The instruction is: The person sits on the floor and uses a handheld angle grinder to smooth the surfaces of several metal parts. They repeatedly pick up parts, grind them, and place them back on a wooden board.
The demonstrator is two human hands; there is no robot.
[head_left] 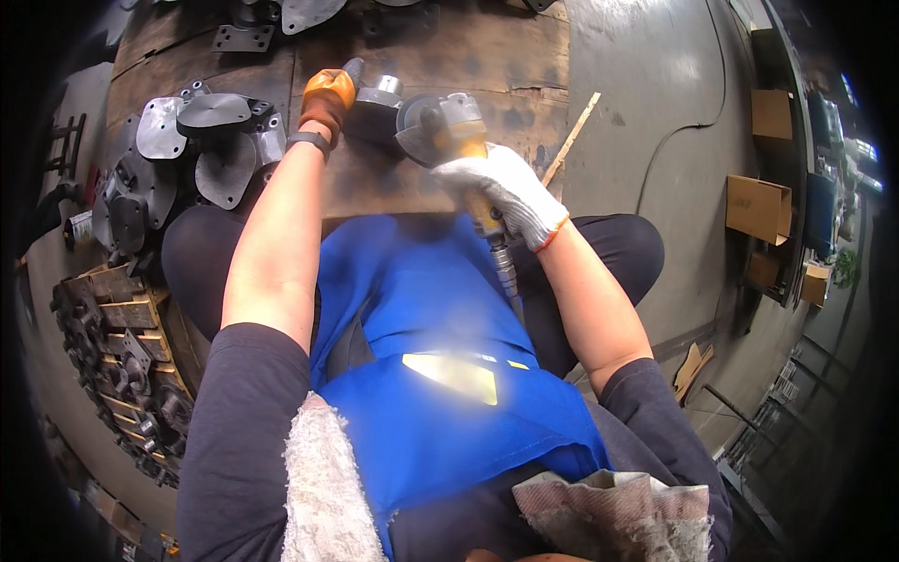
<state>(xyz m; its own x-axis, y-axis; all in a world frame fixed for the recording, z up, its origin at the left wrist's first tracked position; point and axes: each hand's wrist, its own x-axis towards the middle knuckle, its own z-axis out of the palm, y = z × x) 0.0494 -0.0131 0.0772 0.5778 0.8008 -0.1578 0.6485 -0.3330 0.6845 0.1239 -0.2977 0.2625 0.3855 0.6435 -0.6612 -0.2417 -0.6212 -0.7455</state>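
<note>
My left hand (328, 98), in an orange and dark glove, is closed at the left edge of a dark metal part (376, 114) with a shiny round boss. Its fingertips are partly hidden. The part rests on the worn wooden tabletop (375, 192). In a white knit glove, my right hand (510, 192) grips a yellow handheld disc grinder (468, 136). The grinder's round disc faces left, close to the metal part; whether they touch I cannot tell. A hose fitting (504, 267) runs from the grinder's lower end toward my lap.
Several dark metal plate parts (220, 112) are piled on the left, and more metal parts (243, 37) lie at the far edge. A wooden stick (571, 140) juts past the right table edge. Further metal parts fill a pallet (131, 314) at lower left. Cardboard boxes (758, 208) stand right.
</note>
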